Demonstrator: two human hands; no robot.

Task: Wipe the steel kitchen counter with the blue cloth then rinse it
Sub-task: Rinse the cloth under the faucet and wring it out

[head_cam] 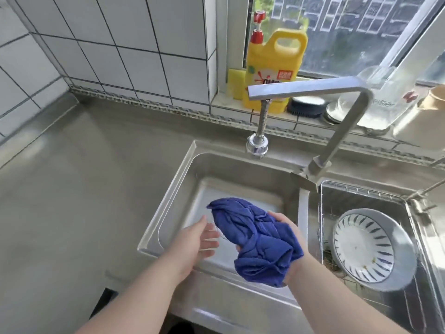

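The crumpled blue cloth (257,239) hangs over the left sink basin (183,169), bunched in my right hand (286,222), whose fingers curl around its right side. My left hand (199,239) is open just left of the cloth, fingers spread, touching or nearly touching its edge. The faucet (313,89) arches above, with its spray head (257,145) over the back of the basin; I see no water running. The steel counter (79,189) stretches away to the left.
A right basin holds a wire rack (361,189) with a white, blue-striped bowl (366,247). On the windowsill stand a yellow detergent jug (274,66), a yellow sponge (236,83), a dark round scrubber (305,106) and a clear bottle (375,92).
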